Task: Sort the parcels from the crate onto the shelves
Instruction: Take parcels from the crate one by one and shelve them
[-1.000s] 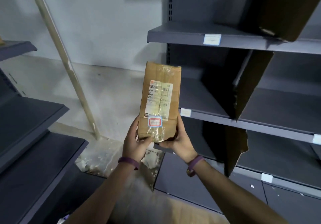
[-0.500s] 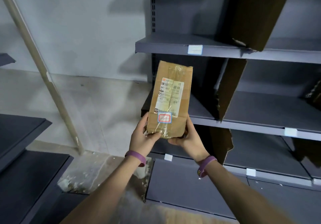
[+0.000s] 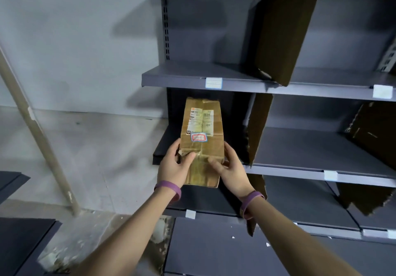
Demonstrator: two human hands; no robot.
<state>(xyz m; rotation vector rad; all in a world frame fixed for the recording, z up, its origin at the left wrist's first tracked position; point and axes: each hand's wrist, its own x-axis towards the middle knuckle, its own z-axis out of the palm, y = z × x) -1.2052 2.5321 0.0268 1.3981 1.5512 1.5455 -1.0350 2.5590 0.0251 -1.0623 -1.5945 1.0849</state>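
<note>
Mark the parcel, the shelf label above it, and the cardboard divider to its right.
parcel [image 3: 199, 136], head view, on its red-bordered sticker.
shelf label [image 3: 213, 82], head view, centre of the white tag.
cardboard divider [image 3: 259, 130], head view, middle of its brown face.

Open bay on the middle shelf [image 3: 300, 147], left of a torn cardboard divider [image 3: 257, 130] — upper shelf [image 3: 182, 76] overhead, 1 parcel [image 3: 201, 138] at its mouth.

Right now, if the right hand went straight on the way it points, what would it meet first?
The right hand grips the parcel; beyond it, probably the shelf's dark back panel, though depth is unclear.
</note>
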